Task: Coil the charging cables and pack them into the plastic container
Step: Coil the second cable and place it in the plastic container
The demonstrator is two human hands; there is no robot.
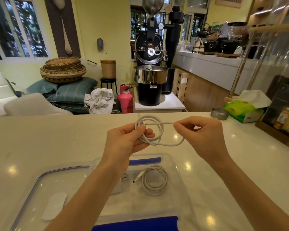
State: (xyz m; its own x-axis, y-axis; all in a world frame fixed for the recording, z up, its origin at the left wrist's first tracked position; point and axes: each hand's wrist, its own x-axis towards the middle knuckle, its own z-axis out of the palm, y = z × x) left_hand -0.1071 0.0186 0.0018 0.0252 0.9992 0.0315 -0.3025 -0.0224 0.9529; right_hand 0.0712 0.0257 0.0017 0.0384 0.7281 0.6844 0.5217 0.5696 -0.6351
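Two bare hands hold a thin white charging cable (157,129) above a glossy white countertop (40,139). The left hand (123,140) pinches several round loops of the cable together, while the right hand (200,134) grips a free length between thumb and fingertips, drawing it sideways. Below the forearms sits a clear rectangular plastic container with blue clips (175,165), holding a second white cable coiled into a ring (154,180) with its metal USB plug pointing left. A clear plastic lid with a blue seal (45,179) lies just left of the container. Near the counter's far right edge sit a small round metal ashtray (219,113) and a green tissue pack (244,110)
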